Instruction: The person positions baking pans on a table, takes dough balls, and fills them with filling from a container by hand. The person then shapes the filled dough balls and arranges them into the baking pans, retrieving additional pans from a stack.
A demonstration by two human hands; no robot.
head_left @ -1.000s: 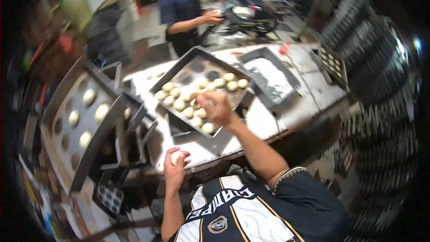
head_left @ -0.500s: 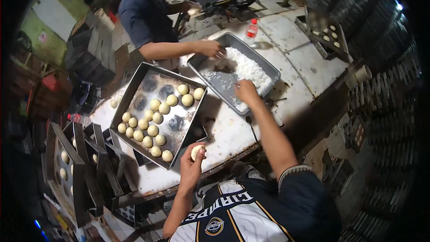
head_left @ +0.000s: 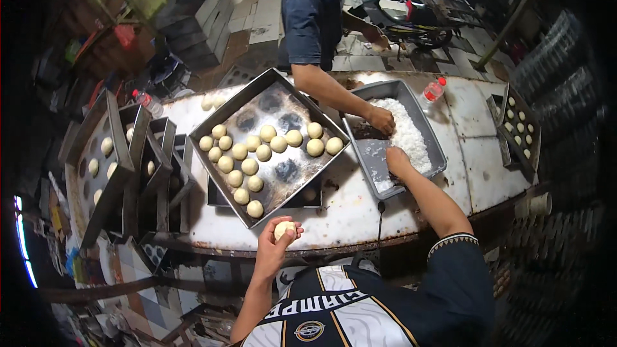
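In my left hand (head_left: 272, 244), fingers cupped around it, sits a pale dough ball (head_left: 283, 229), held just off the table's front edge. My right hand (head_left: 399, 162) reaches into a grey plastic tub (head_left: 439, 154), its fingers bunched down at the edge of a white crumbly filling (head_left: 409, 130). Whatever those fingertips pinch is hidden. A brown filling (head_left: 363, 130) lies in the tub's left part. Left of the tub, a square metal baking tray (head_left: 225, 191) carries many round dough balls (head_left: 249, 166) on its dark-spotted bottom.
Across the table a co-worker's hand (head_left: 380, 119) is also in the tub, close to mine. A red-capped bottle (head_left: 434, 90) stands behind it. Metal trays with dough balls (head_left: 106, 173) lean at the left; another tray (head_left: 517, 125) lies far right. A motorcycle (head_left: 405, 16) is parked behind.
My view has swung left, so tray and tub appear farther right. The co-worker's hand has come nearer my right hand. My left hand still holds the dough ball.
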